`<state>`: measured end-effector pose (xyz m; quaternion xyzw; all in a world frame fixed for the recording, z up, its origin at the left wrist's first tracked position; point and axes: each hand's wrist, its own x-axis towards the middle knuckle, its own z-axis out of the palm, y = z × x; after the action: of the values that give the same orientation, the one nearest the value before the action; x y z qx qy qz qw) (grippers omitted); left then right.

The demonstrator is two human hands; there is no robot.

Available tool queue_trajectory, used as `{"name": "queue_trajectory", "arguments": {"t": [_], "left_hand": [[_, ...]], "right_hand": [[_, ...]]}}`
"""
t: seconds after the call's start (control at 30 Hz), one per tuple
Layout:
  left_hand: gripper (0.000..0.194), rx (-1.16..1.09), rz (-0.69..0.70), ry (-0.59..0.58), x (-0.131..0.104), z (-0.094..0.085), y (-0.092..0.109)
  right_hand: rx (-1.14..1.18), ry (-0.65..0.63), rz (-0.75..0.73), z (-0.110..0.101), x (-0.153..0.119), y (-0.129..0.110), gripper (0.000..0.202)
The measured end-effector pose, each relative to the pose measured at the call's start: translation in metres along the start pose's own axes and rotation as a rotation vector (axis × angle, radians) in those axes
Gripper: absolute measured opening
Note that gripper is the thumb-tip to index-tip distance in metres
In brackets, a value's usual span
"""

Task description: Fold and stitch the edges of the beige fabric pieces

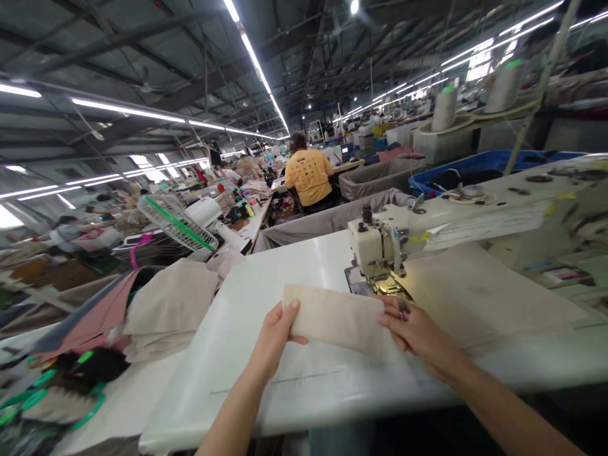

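Strip lights (256, 63) shone high above a glossy white tabletop (247, 285). Between its near and far edges, the left hand (278, 324) gripped one end of a beige cloth (337, 318) and the right hand (412, 326) pinched the other, near a sewing machine (373, 247).

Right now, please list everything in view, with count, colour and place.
Cloth strip: one, beige, between hands
Sewing machine: one, cream, right
Worktable: one, white, beneath
Cloth pile: one, beige, left
Fan: one, white and green, left
Large thread cones: two, pale, upper right
Bin: one, blue, right
Co-worker: one, yellow shirt, ahead
Ceiling lights: several, white, overhead
Remaining clutter: too blurred to count
Left hand: one, bare, strip's left end
Right hand: one, bare, strip's right end
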<state>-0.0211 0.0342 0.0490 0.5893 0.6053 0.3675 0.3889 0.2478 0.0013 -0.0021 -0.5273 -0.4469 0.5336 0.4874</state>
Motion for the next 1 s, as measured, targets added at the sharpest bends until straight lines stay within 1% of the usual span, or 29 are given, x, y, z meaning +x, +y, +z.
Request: {"name": "queue_trajectory", "arguments": {"t": [0.07, 0.1, 0.13, 0.17, 0.23, 0.27, 0.3, 0.33, 0.37, 0.4, 0.47, 0.5, 0.57, 0.6, 0.63, 0.67, 0.73, 0.8, 0.9, 0.93, 1.0], "left_hand": [[0.054, 0.308, 0.212, 0.203, 0.004, 0.006, -0.005], [0.056, 0.463, 0.329, 0.277, 0.003, 0.011, -0.009], [0.057, 0.594, 0.415, 0.278, 0.000, 0.016, -0.014], [0.057, 0.687, 0.464, 0.187, -0.002, 0.023, -0.018], [0.055, 0.771, 0.499, -0.098, -0.006, 0.037, -0.026], [0.051, 0.802, 0.507, -0.209, -0.005, 0.044, -0.028], [0.046, 0.829, 0.517, -0.282, 0.000, 0.051, -0.030], [0.042, 0.859, 0.534, -0.309, 0.008, 0.057, -0.030], [0.040, 0.888, 0.555, -0.297, 0.021, 0.063, -0.028], [0.039, 0.909, 0.585, -0.267, 0.037, 0.069, -0.026], [0.037, 0.941, 0.649, -0.190, 0.076, 0.079, -0.021], [0.039, 0.948, 0.673, -0.146, 0.095, 0.084, -0.017], [0.050, 0.921, 0.661, -0.025, 0.125, 0.094, -0.010], [0.054, 0.914, 0.643, 0.007, 0.134, 0.099, -0.006], [0.056, 0.917, 0.626, 0.021, 0.138, 0.104, -0.002], [0.055, 0.934, 0.614, 0.019, 0.137, 0.109, 0.003], [0.047, 1.002, 0.614, -0.011, 0.124, 0.117, 0.011], [0.037, 1.081, 0.635, -0.031, 0.101, 0.121, 0.018], [0.029, 1.134, 0.656, -0.045, 0.067, 0.122, 0.024], [0.028, 1.127, 0.669, -0.064, 0.058, 0.122, 0.025], [0.027, 1.079, 0.715, -0.120, 0.042, 0.121, 0.026]], "right_hand": [[-0.100, 0.101, -0.066, -0.006, -0.001, 0.005, 0.055], [-0.163, 0.151, -0.101, -0.011, -0.003, 0.007, 0.050], [-0.236, 0.180, -0.133, -0.017, -0.007, 0.009, 0.045], [-0.312, 0.193, -0.159, -0.023, -0.011, 0.011, 0.039], [-0.455, 0.197, -0.186, -0.040, -0.021, 0.012, 0.032], [-0.516, 0.207, -0.191, -0.049, -0.027, 0.012, 0.030], [-0.568, 0.229, -0.201, -0.060, -0.033, 0.010, 0.029], [-0.614, 0.263, -0.217, -0.071, -0.038, 0.009, 0.028], [-0.658, 0.299, -0.237, -0.082, -0.042, 0.007, 0.027], [-0.702, 0.334, -0.259, -0.094, -0.045, 0.005, 0.027], [-0.787, 0.352, -0.281, -0.114, -0.050, 0.002, 0.027], [-0.833, 0.330, -0.286, -0.122, -0.051, 0.001, 0.027], [-0.917, 0.253, -0.295, -0.133, -0.051, 0.001, 0.027], [-0.953, 0.210, -0.299, -0.135, -0.051, 0.001, 0.027], [-0.985, 0.172, -0.302, -0.136, -0.050, 0.001, 0.026], [-1.014, 0.141, -0.305, -0.135, -0.050, 0.002, 0.025], [-1.071, 0.099, -0.313, -0.131, -0.049, 0.002, 0.022], [-1.145, 0.073, -0.321, -0.126, -0.049, 0.002, 0.017], [-1.242, 0.044, -0.320, -0.122, -0.048, 0.002, 0.012], [-1.241, 0.043, -0.317, -0.122, -0.047, 0.001, 0.014], [-1.166, 0.077, -0.295, -0.123, -0.044, 0.001, 0.014]]}}
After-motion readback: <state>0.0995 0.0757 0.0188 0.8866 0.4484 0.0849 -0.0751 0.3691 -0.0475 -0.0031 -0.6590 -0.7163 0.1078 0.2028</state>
